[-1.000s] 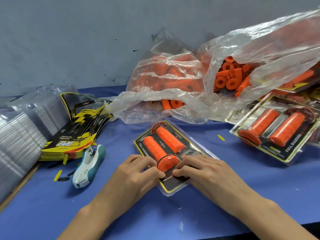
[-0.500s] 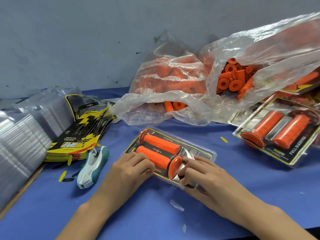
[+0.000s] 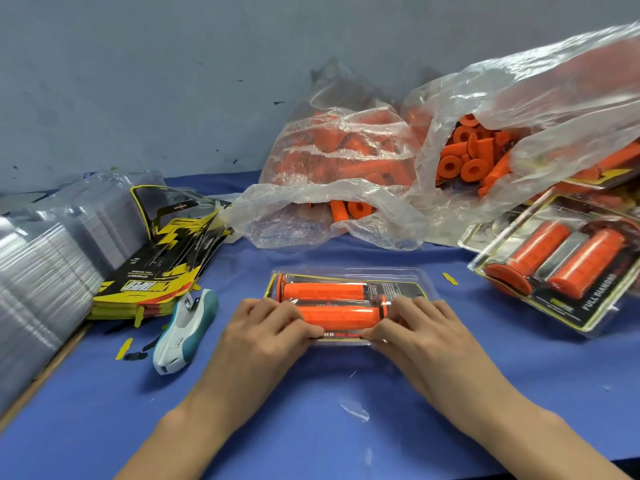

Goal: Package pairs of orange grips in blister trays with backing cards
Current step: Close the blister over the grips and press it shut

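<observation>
Head cam view: the blister pack (image 3: 349, 299) with two orange grips (image 3: 337, 315) lies sideways on the blue table (image 3: 311, 427), right in front of the person. Left hand (image 3: 266, 336) pinches its near-left edge and right hand (image 3: 419, 332) pinches the near-right edge, fingers curled onto the plastic rim. A stapler (image 3: 185, 332) sits just left, beside the backing cards (image 3: 162, 268). Bags of loose grips (image 3: 346, 174) lie behind, and a finished pack (image 3: 561, 265) on the right.
</observation>
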